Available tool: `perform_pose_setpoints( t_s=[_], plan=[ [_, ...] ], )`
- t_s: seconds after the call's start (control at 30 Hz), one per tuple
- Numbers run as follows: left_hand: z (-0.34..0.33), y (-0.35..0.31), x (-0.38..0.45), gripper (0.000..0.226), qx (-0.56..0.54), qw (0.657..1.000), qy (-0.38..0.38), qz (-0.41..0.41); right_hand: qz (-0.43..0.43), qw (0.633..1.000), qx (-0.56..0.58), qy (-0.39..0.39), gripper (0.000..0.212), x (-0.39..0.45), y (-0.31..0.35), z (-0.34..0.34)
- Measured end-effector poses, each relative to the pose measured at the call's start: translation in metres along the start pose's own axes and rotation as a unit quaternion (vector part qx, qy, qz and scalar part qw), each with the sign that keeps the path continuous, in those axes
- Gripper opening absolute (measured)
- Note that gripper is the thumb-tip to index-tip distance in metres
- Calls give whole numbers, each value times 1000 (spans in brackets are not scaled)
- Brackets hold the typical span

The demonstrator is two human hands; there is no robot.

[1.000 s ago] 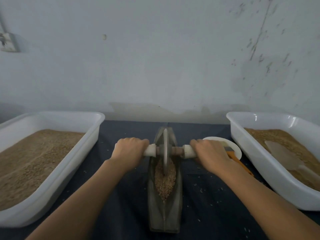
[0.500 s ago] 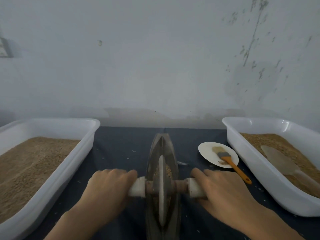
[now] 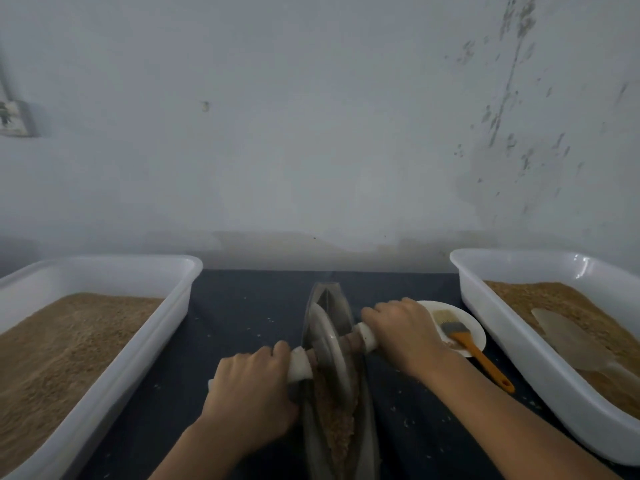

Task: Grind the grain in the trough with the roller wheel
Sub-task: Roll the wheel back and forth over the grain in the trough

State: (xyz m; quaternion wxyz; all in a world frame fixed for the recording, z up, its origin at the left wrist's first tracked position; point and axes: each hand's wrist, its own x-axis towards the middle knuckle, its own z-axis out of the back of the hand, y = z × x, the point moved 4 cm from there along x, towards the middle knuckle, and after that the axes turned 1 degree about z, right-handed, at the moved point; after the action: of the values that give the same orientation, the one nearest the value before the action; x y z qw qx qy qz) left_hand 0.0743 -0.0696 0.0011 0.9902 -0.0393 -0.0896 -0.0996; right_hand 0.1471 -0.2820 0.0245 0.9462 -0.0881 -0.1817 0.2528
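Roller wheel [image 3: 329, 348] farther; hands [image 3: 251, 393] gripping.

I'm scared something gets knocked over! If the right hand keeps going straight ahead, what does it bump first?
Probably nothing but the wall. The right hand points away along the table; the plate sits just beside it, so depth leaves doubt.

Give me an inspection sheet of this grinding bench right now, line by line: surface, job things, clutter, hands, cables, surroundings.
Surface: dark cloth, stray grains scattered on it.
Job's things: roller wheel stands skewed in the trough; grain lies in the near part.
Clutter: left tub and right tub hold brown grain; a scoop lies in the right one; orange-handled brush rests across a small plate.
Hands: left hand and right hand each grip an axle handle.
Cables: nothing seen.
Surroundings: scuffed pale wall, a wall fitting at far left.
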Motion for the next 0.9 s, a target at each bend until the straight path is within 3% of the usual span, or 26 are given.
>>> perform_pose_setpoints(
  t_s=[0.23, 0.4, 0.53, 0.7, 0.9],
  plan=[
    [11, -11, -4, 47, 51, 997, -8, -56, -15, 996, 57, 67, 23, -71, 2, 6],
    [15, -14, -1, 39, 120, 989, -10, -82, -40, 990, 74, 110, 24, -88, 1, 1],
    [6, 0, 29, 24, 120, 992, -43, -26, -46, 995, 53, 66, 24, -45, -4, -9],
    [-1, 11, 64, 22, 117, 991, -59, 16, -39, 999, -16, 20, 22, 3, -14, -5],
    [8, 2, 7, 34, 134, 989, -50, -31, -10, 999, 10, 43, 28, -67, 1, 13]
  ],
)
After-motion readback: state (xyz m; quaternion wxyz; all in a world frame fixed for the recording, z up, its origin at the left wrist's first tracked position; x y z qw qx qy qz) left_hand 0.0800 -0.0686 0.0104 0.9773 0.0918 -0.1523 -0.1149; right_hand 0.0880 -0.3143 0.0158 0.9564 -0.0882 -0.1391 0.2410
